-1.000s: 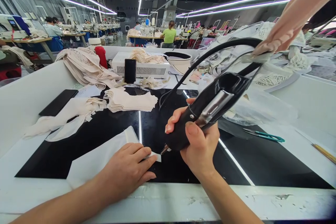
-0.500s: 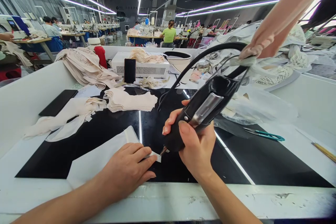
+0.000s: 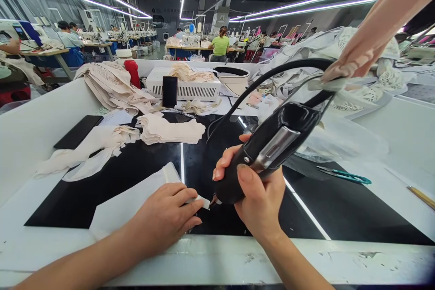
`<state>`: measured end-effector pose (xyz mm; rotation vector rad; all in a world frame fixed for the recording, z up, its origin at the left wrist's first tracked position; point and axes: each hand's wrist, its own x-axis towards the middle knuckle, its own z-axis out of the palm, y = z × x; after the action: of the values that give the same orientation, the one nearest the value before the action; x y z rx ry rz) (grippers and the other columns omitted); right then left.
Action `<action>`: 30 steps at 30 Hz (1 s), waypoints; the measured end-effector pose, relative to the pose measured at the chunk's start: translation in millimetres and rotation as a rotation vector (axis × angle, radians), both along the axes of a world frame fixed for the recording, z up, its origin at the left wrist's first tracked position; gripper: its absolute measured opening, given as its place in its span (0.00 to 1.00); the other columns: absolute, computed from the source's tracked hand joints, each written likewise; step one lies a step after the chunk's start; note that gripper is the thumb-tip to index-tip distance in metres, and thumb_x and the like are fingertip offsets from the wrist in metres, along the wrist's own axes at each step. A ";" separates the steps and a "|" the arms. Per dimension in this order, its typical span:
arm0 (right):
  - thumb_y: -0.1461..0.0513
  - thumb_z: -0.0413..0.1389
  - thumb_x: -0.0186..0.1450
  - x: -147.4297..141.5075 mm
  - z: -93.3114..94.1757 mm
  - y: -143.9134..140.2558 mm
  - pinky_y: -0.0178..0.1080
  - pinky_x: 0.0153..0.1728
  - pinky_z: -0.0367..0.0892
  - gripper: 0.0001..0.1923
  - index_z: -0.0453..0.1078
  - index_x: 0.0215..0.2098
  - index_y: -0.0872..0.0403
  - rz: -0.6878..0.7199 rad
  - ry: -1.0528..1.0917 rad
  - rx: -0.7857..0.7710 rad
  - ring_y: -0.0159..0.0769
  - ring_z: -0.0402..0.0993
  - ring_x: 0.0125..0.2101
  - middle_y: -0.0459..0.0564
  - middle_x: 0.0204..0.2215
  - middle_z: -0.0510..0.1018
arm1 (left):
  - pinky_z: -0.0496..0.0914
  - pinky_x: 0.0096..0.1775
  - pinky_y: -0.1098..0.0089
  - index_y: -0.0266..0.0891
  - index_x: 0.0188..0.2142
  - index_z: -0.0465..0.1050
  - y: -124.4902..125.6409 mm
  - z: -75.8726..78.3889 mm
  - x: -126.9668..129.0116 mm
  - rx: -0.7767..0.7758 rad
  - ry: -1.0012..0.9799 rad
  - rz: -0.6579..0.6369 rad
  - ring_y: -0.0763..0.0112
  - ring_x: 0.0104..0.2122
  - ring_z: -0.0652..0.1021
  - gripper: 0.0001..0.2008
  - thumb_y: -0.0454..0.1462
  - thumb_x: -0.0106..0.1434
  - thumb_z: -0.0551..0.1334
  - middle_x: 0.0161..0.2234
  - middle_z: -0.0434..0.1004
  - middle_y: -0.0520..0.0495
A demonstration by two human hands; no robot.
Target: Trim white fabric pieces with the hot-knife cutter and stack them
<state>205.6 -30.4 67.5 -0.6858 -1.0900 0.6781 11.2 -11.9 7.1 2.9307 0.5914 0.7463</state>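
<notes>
My right hand (image 3: pixel 260 195) is wrapped round a black corded hand tool (image 3: pixel 268 149) with a silver lever on its side. Its narrow metal tip points down to the left, at the end of a strip on a piece of white fabric (image 3: pixel 118 204); whether it touches, I cannot tell. My left hand (image 3: pixel 173 210) lies on that fabric with fingers stretched out, pressing it to the black board (image 3: pixel 238 217). The tool's thick black cable (image 3: pixel 272 70) arches up to a pale pink band (image 3: pixel 377 38) hanging from the upper right.
Stacked cream fabric pieces (image 3: pixel 173 129) lie behind my left hand, with a dark flat slab (image 3: pixel 79 132) farther left. A phone (image 3: pixel 170 92) leans on a white vented box (image 3: pixel 197 88). Teal-handled snips (image 3: pixel 346 175) rest at right, near clear plastic (image 3: pixel 346 138).
The tool and my right hand have shifted slightly right, with the pink band and cable. My left hand stays on the fabric. The whole view has also moved a little.
</notes>
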 end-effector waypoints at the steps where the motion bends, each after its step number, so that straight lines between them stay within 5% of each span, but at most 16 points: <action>1: 0.54 0.69 0.68 0.3 0.1 -0.1 0.35 0.25 0.75 0.17 0.72 0.52 0.46 -0.003 -0.004 -0.001 0.31 0.77 0.23 0.40 0.30 0.81 | 0.79 0.49 0.59 0.38 0.56 0.77 1.2 0.6 -0.2 -0.018 -0.016 -0.004 0.58 0.46 0.82 0.10 0.39 0.81 0.61 0.50 0.84 0.44; 7: 0.52 0.72 0.66 4.0 0.2 -4.1 0.35 0.23 0.74 0.22 0.72 0.52 0.46 -0.004 0.005 -0.002 0.32 0.77 0.22 0.40 0.30 0.81 | 0.79 0.49 0.63 0.36 0.50 0.80 9.5 4.7 -3.4 -0.103 -0.091 -0.027 0.62 0.45 0.83 0.10 0.28 0.79 0.59 0.47 0.85 0.46; 17: 0.50 0.73 0.65 7.6 2.2 -8.1 0.35 0.25 0.76 0.23 0.74 0.52 0.46 0.025 0.003 0.006 0.31 0.78 0.23 0.40 0.30 0.82 | 0.78 0.47 0.63 0.39 0.46 0.81 11.7 6.6 -6.4 -0.221 -0.115 -0.010 0.61 0.44 0.84 0.08 0.27 0.76 0.64 0.46 0.86 0.47; 30: 0.49 0.73 0.64 7.9 5.0 -8.7 0.38 0.24 0.75 0.22 0.74 0.51 0.46 0.000 -0.007 -0.007 0.33 0.77 0.22 0.40 0.29 0.81 | 0.80 0.51 0.63 0.36 0.41 0.80 9.6 9.9 -4.9 -0.082 -0.090 -0.019 0.62 0.47 0.84 0.08 0.26 0.75 0.63 0.46 0.86 0.45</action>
<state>213.5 -39.1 72.5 -0.6945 -1.0947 0.6805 6.3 -2.4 17.1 2.8073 0.5708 0.8266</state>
